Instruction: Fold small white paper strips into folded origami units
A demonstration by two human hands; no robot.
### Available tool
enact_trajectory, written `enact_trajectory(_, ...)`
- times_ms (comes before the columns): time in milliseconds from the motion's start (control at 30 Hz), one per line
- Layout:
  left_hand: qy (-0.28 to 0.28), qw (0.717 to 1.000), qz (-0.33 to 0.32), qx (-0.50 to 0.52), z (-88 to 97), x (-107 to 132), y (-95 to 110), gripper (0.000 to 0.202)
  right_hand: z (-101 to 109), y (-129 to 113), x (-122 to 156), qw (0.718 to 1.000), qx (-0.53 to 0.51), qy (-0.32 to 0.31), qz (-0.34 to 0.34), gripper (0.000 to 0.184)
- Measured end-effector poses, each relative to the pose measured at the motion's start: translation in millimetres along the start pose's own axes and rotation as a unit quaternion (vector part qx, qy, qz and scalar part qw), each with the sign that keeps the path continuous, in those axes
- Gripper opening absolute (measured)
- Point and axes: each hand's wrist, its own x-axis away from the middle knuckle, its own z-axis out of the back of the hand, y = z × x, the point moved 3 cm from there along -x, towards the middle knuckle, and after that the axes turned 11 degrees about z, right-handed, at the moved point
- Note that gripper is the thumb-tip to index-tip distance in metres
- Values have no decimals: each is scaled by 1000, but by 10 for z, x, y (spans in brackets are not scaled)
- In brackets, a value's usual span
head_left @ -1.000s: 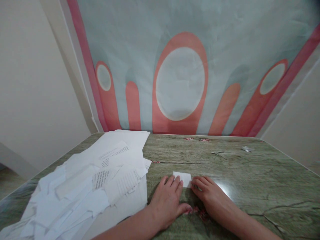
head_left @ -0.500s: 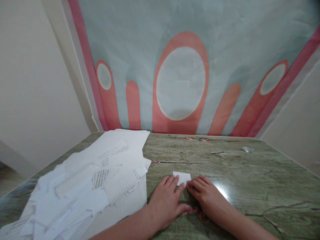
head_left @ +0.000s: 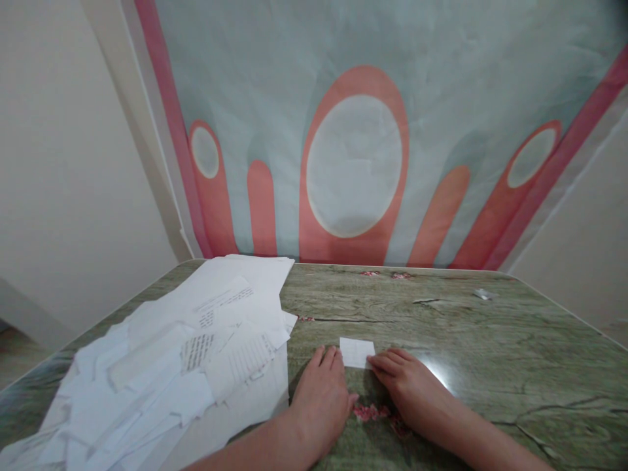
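Observation:
A small white piece of paper (head_left: 357,353) with faint crease lines lies flat on the wood-patterned table (head_left: 490,366). My left hand (head_left: 324,392) rests palm down just left of it, fingers stretched forward and side by side, the fingertips at the paper's left edge. Nothing is held in that hand. On the other side, my right hand (head_left: 402,379) has its fingers bent and close together, gripping the paper's lower right corner. Its thumb is mostly hidden under the hand.
To the left spreads a heap of loose paper sheets and scraps (head_left: 147,366), some printed, beside my left forearm. A small shiny scrap (head_left: 485,294) lies at the far right. Behind the table's back edge hangs a patterned sheet (head_left: 275,78) in grey-green and red.
My left hand has drawn back left off the paper, its thumb pulled in, so more of the paper shows. The right hand stays at the paper's right edge.

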Motion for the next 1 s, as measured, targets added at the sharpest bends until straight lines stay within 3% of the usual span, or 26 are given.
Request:
enact_trajectory(267, 43, 999, -4, 24, -15, -20, -42, 41, -14, 10, 24, 999, -14, -30, 11, 23)
enact_trajectory(433, 91, 992, -70, 45, -83, -108, -35, 24, -39, 1, 13, 1000, -7, -8, 22, 14)
enact_trajectory(600, 77, 989, -121, 45, -109, -155, -13, 16, 63, -90, -45, 999, -17, 10, 42, 3)
enact_trajectory(800, 107, 978, -176, 33, -152, -154, -29, 12, 143, -90, -59, 998, -37, 48, 34, 14)
enact_trajectory(1000, 115, 976, -183, 36, -144, -155, -70, 11, 101, 35, 7, 997, -29, 66, 31, 20)
